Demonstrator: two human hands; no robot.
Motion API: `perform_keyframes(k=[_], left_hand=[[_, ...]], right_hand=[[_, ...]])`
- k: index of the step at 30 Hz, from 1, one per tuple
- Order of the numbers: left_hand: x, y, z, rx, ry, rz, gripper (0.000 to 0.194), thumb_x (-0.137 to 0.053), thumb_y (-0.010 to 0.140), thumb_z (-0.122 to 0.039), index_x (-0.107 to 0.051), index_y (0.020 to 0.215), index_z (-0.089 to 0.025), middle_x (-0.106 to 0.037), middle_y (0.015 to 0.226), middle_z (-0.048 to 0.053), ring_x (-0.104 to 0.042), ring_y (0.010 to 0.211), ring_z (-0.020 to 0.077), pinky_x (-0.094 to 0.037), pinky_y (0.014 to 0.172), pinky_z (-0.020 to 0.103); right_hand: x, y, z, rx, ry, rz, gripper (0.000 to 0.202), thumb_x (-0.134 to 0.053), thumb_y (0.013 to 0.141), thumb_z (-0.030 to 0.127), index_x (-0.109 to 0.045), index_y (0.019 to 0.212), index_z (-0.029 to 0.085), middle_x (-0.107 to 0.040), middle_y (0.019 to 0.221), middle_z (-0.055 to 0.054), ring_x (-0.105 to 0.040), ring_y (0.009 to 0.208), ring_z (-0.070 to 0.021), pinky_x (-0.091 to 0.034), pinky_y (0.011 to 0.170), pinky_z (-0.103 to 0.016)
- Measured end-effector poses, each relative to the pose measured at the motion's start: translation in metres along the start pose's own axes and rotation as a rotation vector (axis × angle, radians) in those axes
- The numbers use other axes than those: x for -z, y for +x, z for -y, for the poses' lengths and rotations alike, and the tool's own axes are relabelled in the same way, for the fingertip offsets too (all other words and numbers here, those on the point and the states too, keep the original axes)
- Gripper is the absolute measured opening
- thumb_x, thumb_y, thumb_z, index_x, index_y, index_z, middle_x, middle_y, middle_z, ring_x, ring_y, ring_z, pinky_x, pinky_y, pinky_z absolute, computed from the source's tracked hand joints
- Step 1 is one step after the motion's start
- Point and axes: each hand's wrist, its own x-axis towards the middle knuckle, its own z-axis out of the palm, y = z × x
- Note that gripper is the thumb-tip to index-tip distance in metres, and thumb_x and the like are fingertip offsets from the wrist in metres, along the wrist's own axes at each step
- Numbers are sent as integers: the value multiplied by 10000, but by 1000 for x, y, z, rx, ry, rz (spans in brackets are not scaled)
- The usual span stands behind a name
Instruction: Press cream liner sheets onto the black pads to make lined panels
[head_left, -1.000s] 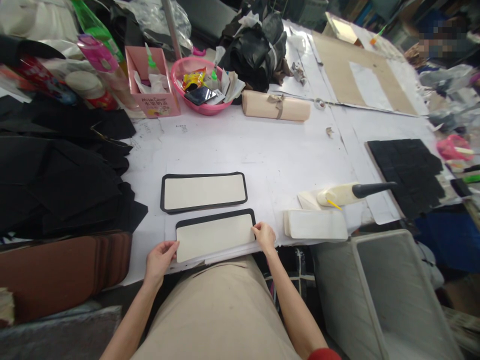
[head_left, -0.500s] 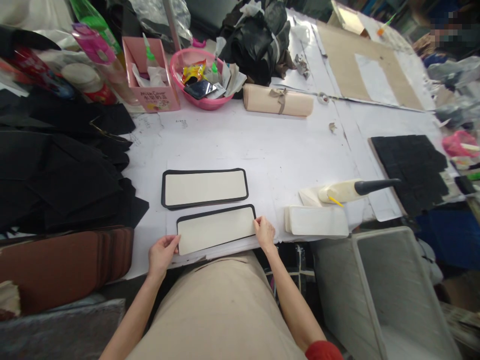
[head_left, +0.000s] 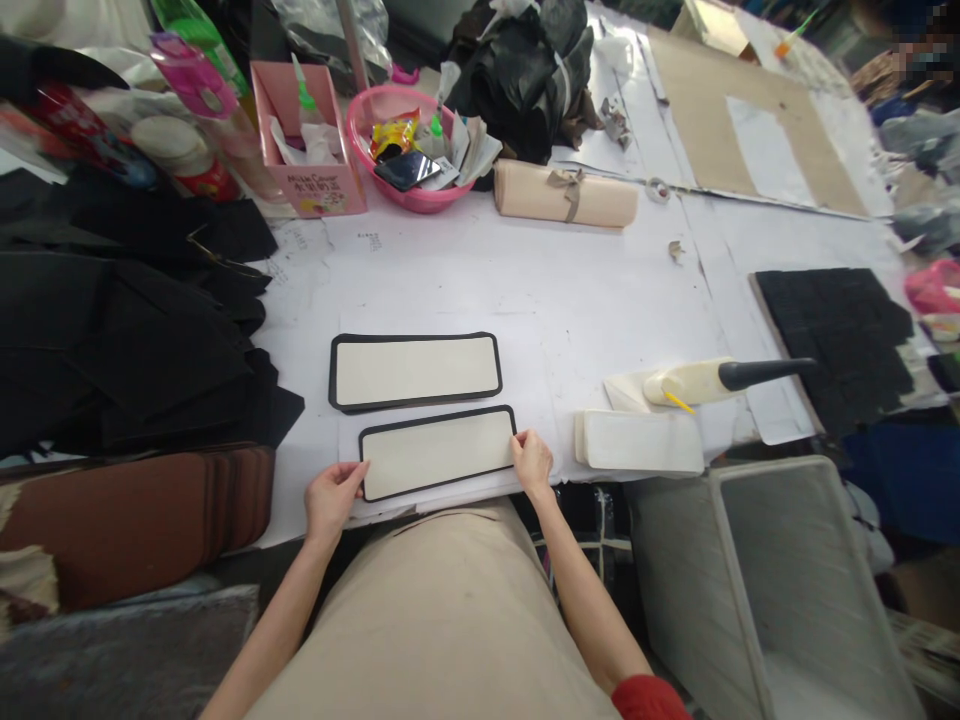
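At the front edge of the table lies a cream rectangular panel (head_left: 439, 455) on a slightly larger black backing piece, whose rim shows around it. My left hand (head_left: 331, 502) pinches the left end between thumb and fingers. On the opposite end, my right hand (head_left: 534, 462) is closed in a pinch at the short edge. Just beyond them rests a stack of similar black-rimmed cream panels (head_left: 417, 370). To the right of my right hand is a stack of plain off-white panels (head_left: 645, 441), with a cream bottle with a black nozzle (head_left: 690, 382) behind it.
Black sheets (head_left: 112, 330) and a stack of brown panels (head_left: 127, 525) sit at the left. A pink box (head_left: 322, 190), a pink basket (head_left: 420, 200) and a tied beige roll (head_left: 532, 192) line the back. A grey bin (head_left: 675, 580) stands below the right edge.
The cream panel has shifted slightly on its black backing, so the black rim now shows along the bottom and left too. Both hands keep their hold. The view has moved a little.
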Motion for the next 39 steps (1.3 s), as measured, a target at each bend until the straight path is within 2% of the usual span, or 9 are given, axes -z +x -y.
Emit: perform_keyframes(k=[4, 12, 18, 39], left_hand=[[-1, 1, 0, -11, 40, -6, 459, -724, 605, -561, -695, 785, -139, -658, 586, 19, -550, 467, 140, -412, 509, 260], [0, 5, -1, -2, 130, -19, 422, -713, 617, -553, -712, 763, -157, -693, 626, 34, -579, 482, 160, -417, 531, 274], [-1, 5, -3, 11, 175, -32, 406, -704, 623, -548, -707, 754, -163, -654, 548, 17, -583, 484, 177, -401, 533, 279], [-2, 10, 1, 9, 284, -43, 410, -660, 671, -559, -702, 803, -173, -671, 576, 9, -636, 540, 200, -447, 574, 292]], right_hand=[[2, 1, 1, -10, -1, -2, 192, -481, 920, 266, -649, 958, 182, -712, 945, -74, -656, 890, -206, -396, 745, -270], [4, 5, 2, -27, -4, 16, 207, -478, 910, 270, -663, 944, 182, -715, 936, -82, -662, 880, -210, -411, 743, -274], [4, 7, 2, -30, -5, 28, 225, -468, 906, 269, -667, 956, 176, -712, 938, -87, -661, 880, -218, -412, 743, -284], [-3, 7, -2, -8, -2, -17, 172, -509, 915, 273, -658, 933, 189, -715, 913, -60, -655, 856, -194, -398, 717, -262]])
